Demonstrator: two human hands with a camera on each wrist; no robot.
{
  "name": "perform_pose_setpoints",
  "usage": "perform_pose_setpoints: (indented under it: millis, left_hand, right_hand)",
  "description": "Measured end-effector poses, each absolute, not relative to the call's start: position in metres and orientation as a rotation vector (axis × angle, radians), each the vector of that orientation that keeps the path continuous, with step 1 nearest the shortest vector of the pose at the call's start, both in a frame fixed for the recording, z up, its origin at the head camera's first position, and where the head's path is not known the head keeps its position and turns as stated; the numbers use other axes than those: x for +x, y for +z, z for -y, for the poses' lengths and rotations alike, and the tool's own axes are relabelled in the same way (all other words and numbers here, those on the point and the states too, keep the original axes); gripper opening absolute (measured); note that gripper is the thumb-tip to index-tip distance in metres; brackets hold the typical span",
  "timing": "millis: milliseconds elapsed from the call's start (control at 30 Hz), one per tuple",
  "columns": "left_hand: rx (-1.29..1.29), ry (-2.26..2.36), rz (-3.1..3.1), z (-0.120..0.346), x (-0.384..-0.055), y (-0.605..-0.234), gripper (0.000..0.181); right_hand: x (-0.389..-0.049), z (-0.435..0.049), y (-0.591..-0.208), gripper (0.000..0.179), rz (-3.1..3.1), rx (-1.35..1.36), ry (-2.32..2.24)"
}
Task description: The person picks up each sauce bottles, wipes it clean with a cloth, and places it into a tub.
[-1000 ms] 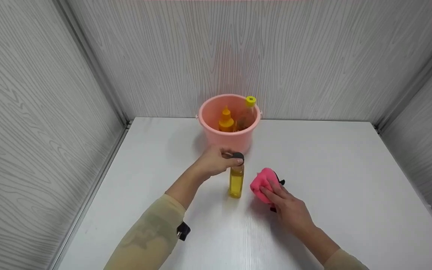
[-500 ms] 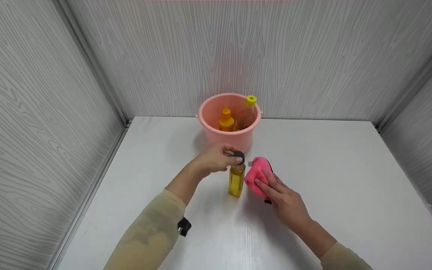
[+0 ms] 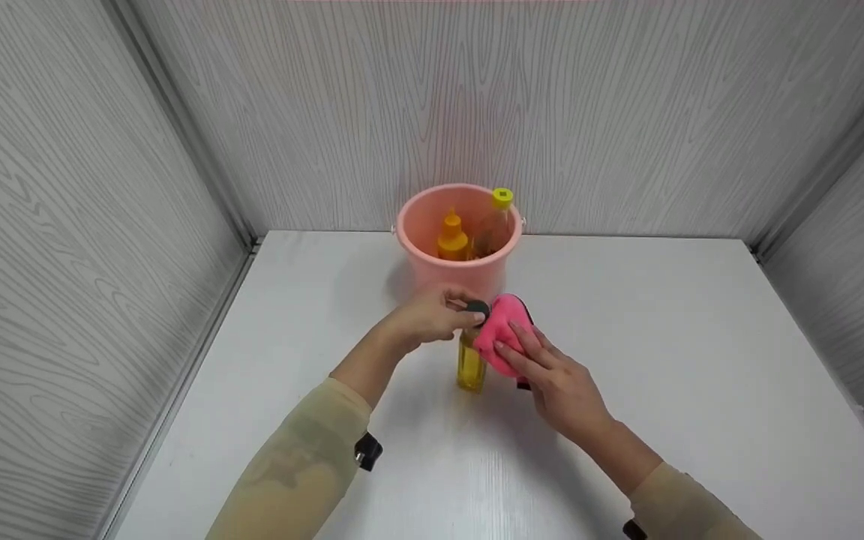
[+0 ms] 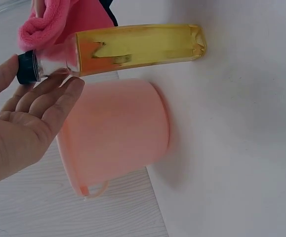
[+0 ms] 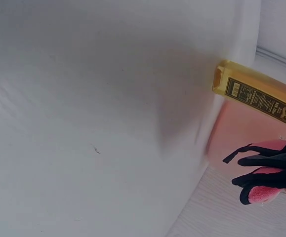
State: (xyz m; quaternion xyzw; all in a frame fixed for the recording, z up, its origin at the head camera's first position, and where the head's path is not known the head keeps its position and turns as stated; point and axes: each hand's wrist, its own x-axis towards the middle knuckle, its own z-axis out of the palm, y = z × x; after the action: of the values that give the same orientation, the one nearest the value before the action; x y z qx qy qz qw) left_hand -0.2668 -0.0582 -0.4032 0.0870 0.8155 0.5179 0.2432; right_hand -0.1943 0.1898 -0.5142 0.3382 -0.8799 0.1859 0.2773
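My left hand (image 3: 428,321) pinches the dark cap (image 4: 28,67) of a clear, square-sided bottle of yellow oil (image 3: 469,369) between thumb and fingers. The bottle stands nearly upright in the head view, and a black and gold label (image 5: 261,100) shows in the right wrist view. A fluffy pink cloth (image 3: 505,309) with black edging (image 5: 266,160) is gripped in my right hand (image 3: 565,394). It is up at the bottle's neck and shoulder, overlapping the right side of the bottle in the head view.
Right behind the hands a pink bucket (image 3: 421,271) stands near the back wall of the white table (image 3: 664,322). Inside it are an orange squeeze bottle (image 3: 452,244) and a clear bottle with a yellow cap (image 3: 502,199). Grey wood-grain panels (image 3: 327,112) enclose the table.
My right hand has moved left and farther back with the pink cloth, from beside the oil bottle up to its neck. The left hand stays on the cap, almost unmoved.
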Motion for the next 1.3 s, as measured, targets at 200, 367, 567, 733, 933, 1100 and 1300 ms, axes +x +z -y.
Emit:
perform_pose_setpoints:
  millis: [200, 367, 567, 733, 933, 1100, 1300]
  left_hand:
    - [0.216, 1.395, -2.242, 0.0568, -0.2653, -0.4012, 0.029]
    - [0.215, 1.379, -2.259, 0.0552, -0.2646, -0.4013, 0.031]
    - [0.253, 1.373, -2.272, 0.0533, -0.2644, -0.4021, 0.034]
    - [0.259, 1.373, -2.272, 0.0525, -0.2653, -0.4032, 0.034]
    - [0.248, 1.376, -2.279, 0.0524, -0.2637, -0.4033, 0.034]
    - [0.248, 1.367, -2.291, 0.0520, -0.2620, -0.4042, 0.032]
    - [0.230, 1.356, -2.294, 0.0509, -0.2614, -0.4038, 0.032]
  right_hand:
    - [-0.1954, -0.1856, -0.5106, 0.080, 2.413, 0.921, 0.481]
    - [-0.1958, -0.1842, -0.5094, 0.079, 2.478, 0.914, 0.452]
    - [-0.1969, -0.1826, -0.5088, 0.077, 2.545, 0.911, 0.433]
    - [-0.1969, -0.1814, -0.5086, 0.075, 2.585, 0.894, 0.432]
    - [-0.1961, -0.1802, -0.5097, 0.075, 2.639, 0.878, 0.451]
    - [-0.1944, -0.1800, -0.5124, 0.073, 2.652, 0.870, 0.476]
    - [-0.1940, -0.1813, -0.5159, 0.071, 2.619, 0.877, 0.468]
